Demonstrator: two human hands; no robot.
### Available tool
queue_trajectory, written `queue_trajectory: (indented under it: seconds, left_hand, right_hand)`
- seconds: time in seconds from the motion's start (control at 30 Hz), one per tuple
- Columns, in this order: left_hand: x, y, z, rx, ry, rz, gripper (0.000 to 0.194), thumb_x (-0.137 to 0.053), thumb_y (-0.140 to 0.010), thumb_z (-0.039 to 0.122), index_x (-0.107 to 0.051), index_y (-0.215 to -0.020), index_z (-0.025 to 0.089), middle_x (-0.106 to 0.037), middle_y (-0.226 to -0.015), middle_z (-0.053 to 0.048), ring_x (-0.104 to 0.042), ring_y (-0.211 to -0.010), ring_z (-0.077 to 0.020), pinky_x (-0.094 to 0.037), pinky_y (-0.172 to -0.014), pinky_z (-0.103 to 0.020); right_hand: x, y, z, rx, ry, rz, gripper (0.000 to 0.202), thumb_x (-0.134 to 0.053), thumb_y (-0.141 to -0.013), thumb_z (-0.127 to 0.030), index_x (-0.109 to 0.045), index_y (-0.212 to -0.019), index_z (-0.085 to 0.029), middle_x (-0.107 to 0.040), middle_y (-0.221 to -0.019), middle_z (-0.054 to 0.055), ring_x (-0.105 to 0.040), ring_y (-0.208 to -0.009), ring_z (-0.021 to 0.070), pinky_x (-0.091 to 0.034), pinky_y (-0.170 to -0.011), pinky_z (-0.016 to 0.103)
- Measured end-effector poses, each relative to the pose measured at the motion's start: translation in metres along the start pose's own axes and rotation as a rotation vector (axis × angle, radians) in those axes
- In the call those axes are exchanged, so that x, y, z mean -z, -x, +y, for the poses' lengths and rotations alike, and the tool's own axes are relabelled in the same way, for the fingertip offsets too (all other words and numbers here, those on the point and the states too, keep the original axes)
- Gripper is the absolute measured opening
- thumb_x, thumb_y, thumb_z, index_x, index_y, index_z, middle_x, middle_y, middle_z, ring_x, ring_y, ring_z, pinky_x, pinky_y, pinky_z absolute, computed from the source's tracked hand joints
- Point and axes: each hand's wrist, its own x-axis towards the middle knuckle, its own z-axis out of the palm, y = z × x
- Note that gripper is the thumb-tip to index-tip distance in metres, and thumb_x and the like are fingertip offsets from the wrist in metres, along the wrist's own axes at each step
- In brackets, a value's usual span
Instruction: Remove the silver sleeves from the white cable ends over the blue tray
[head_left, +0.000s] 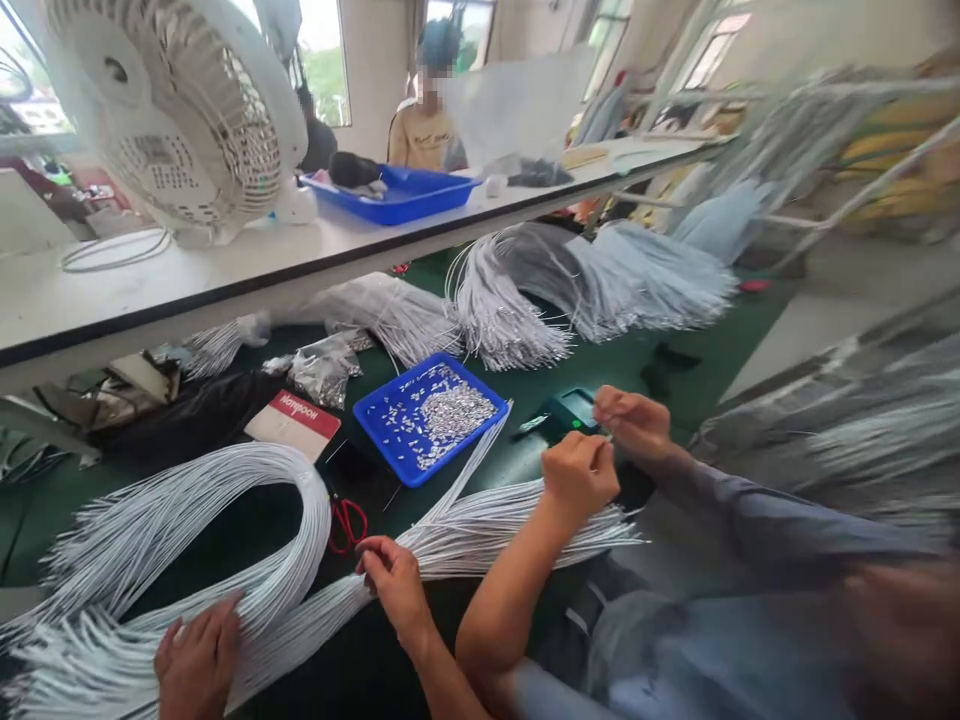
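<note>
White cables at near left are best kept aligned under the spread left hand; the grip of the right hand cannot be told.

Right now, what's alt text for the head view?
A left hand lies on thick bundles of white cables; a right hand is bent at them farther along, grip unclear. To the right, a co-worker's hands are close together. Beyond are a blue tray of small silvery pieces and a white fan.

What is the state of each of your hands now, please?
Left hand: open, resting on white cables.
Right hand: half-curled at the cables; whether holding any cannot be told.
</note>
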Motion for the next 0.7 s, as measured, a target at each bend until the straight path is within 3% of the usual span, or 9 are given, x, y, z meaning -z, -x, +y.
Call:
queue_trajectory:
  seconds: [0.1, 0.2, 0.4, 0.5, 0.57, 0.6, 0.67, 0.7]
  left_hand:
    - [-0.004, -0.011, 0.018, 0.006, -0.011, 0.005, 0.036, -0.035, -0.088, 0.033, -0.063, -0.105, 0.020, -0.069, -0.102, -0.007, -0.060, -0.098, -0.0211, -0.026, -0.098, -0.042]
    - [0.002, -0.018, 0.024, -0.049, -0.004, 0.029, 0.033, -0.036, -0.089, 0.033, -0.063, -0.101, 0.018, -0.070, -0.097, -0.007, -0.062, -0.091, -0.0217, -0.031, -0.091, -0.041]
    - [0.004, -0.004, -0.008, -0.110, 0.007, 0.069, 0.027, -0.038, -0.087, 0.028, -0.063, -0.090, 0.020, -0.071, -0.084, -0.003, -0.064, -0.082, -0.0205, -0.033, -0.086, -0.039]
    - [0.011, -0.007, -0.007, -0.135, 0.010, 0.101, 0.024, -0.041, -0.083, 0.027, -0.064, -0.086, 0.019, -0.071, -0.082, -0.003, -0.065, -0.076, -0.0205, -0.035, -0.080, -0.038]
    - [0.025, -0.028, 0.025, -0.099, 0.076, 0.183, 0.023, -0.043, -0.079, 0.026, -0.065, -0.079, 0.020, -0.071, -0.073, -0.003, -0.064, -0.066, -0.0197, -0.038, -0.074, -0.037]
    - [0.033, -0.047, 0.054, -0.072, 0.160, 0.239, 0.025, -0.042, -0.078, 0.027, -0.066, -0.073, 0.021, -0.069, -0.064, -0.002, -0.063, -0.059, -0.0189, -0.038, -0.068, -0.036]
    - [0.048, -0.094, 0.132, 0.183, 0.418, 0.090, 0.028, -0.042, -0.076, 0.031, -0.069, -0.073, 0.022, -0.067, -0.058, -0.005, -0.063, -0.061, -0.0229, -0.041, -0.067, -0.040]
    - [0.054, -0.119, 0.179, 0.180, 0.490, 0.050, 0.030, -0.041, -0.077, 0.033, -0.070, -0.076, 0.024, -0.066, -0.059, -0.006, -0.064, -0.062, -0.0240, -0.042, -0.065, -0.041]
  right_hand:
    - [-0.024, 0.010, 0.023, -0.019, 0.127, -0.129, 0.024, -0.045, -0.074, -0.018, -0.067, -0.083, -0.015, -0.062, -0.061, 0.000, -0.050, -0.051, 0.0099, -0.037, -0.049, 0.019]
    - [-0.036, 0.009, 0.025, -0.001, 0.219, -0.165, 0.024, -0.045, -0.073, -0.016, -0.069, -0.081, -0.015, -0.063, -0.061, 0.000, -0.052, -0.053, 0.0109, -0.038, -0.052, 0.020]
    - [-0.028, -0.018, 0.019, 0.034, 0.297, -0.078, 0.026, -0.043, -0.079, -0.019, -0.067, -0.086, -0.015, -0.063, -0.063, 0.001, -0.056, -0.056, 0.0125, -0.040, -0.056, 0.022]
    - [-0.025, -0.032, 0.031, 0.200, 0.470, 0.042, 0.025, -0.041, -0.082, -0.019, -0.066, -0.087, -0.016, -0.066, -0.074, 0.004, -0.060, -0.070, 0.0163, -0.043, -0.067, 0.026]
    - [-0.028, -0.039, 0.044, 0.345, 0.619, 0.136, 0.026, -0.040, -0.082, -0.015, -0.065, -0.088, -0.017, -0.066, -0.082, 0.006, -0.060, -0.078, 0.0182, -0.043, -0.072, 0.028]
    - [-0.030, -0.042, 0.050, 0.404, 0.706, 0.163, 0.026, -0.040, -0.081, -0.013, -0.065, -0.088, -0.017, -0.066, -0.082, 0.007, -0.060, -0.078, 0.0191, -0.043, -0.071, 0.029]
    - [-0.034, -0.047, 0.060, 0.471, 0.897, 0.149, 0.024, -0.043, -0.078, -0.011, -0.065, -0.086, -0.017, -0.066, -0.076, 0.006, -0.060, -0.073, 0.0205, -0.043, -0.065, 0.030]
    - [-0.035, -0.050, 0.064, 0.483, 0.994, 0.125, 0.022, -0.045, -0.077, -0.012, -0.065, -0.084, -0.018, -0.066, -0.073, 0.006, -0.060, -0.070, 0.0212, -0.042, -0.062, 0.031]
